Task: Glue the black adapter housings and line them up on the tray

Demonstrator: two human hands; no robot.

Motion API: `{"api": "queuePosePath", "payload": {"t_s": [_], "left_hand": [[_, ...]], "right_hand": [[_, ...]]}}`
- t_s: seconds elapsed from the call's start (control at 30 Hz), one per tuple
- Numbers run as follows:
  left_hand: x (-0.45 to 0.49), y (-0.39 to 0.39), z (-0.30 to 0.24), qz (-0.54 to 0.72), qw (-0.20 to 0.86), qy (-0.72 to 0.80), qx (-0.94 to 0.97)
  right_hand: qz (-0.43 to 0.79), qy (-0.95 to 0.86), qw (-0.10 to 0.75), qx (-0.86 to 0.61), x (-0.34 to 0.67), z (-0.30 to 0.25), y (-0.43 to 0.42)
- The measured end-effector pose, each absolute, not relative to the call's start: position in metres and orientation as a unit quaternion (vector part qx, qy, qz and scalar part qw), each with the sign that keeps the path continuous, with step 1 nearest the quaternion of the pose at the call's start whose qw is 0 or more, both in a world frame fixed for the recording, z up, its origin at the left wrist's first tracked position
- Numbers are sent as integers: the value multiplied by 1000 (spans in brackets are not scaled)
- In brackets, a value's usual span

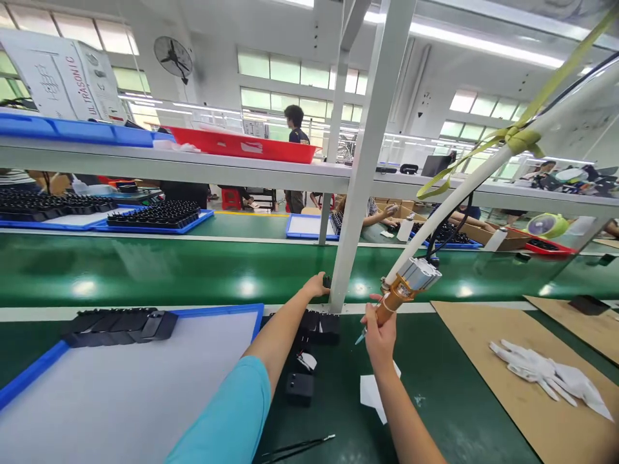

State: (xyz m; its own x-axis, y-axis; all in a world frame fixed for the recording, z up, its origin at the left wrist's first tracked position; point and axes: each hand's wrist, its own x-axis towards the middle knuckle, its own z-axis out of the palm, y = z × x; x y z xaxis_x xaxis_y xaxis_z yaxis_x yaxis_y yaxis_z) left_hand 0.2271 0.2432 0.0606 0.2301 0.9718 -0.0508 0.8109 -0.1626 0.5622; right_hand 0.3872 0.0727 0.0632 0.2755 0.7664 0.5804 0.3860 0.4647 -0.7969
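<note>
My left hand [316, 285] reaches forward to the edge of the green conveyor belt [193, 270], its fingers closed on a small black part [327, 281] beside the white frame post [360, 193]. My right hand [380, 332] is wrapped round the copper-coloured handle of a hanging tool [403, 287] with a thin tip pointing down-left; a white hose [483, 174] runs up from it. A row of black parts [316, 325] lies just under my left arm.
A blue-rimmed grey tray [145, 374] with black parts [120, 324] sits at left. One black box [298, 388], white paper [374, 393] and tweezers [294, 446] lie near me. Cardboard [522, 380] with white gloves [546, 377] is at right. People work across the belt.
</note>
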Motion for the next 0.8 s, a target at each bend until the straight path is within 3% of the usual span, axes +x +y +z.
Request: {"api": "queuePosePath", "payload": {"t_s": [0.3, 0.47, 0.6, 0.8], "left_hand": [[189, 226, 99, 181, 214, 645, 711], [96, 149, 129, 238, 215, 597, 735], [23, 58, 116, 213, 265, 573, 746], [-27, -15, 69, 151, 443, 490, 736]], "right_hand": [[215, -476, 690, -500, 383, 71, 67], [242, -446, 719, -475, 381, 73, 64], [334, -406, 759, -385, 369, 83, 57], [461, -392, 729, -319, 344, 101, 24]]}}
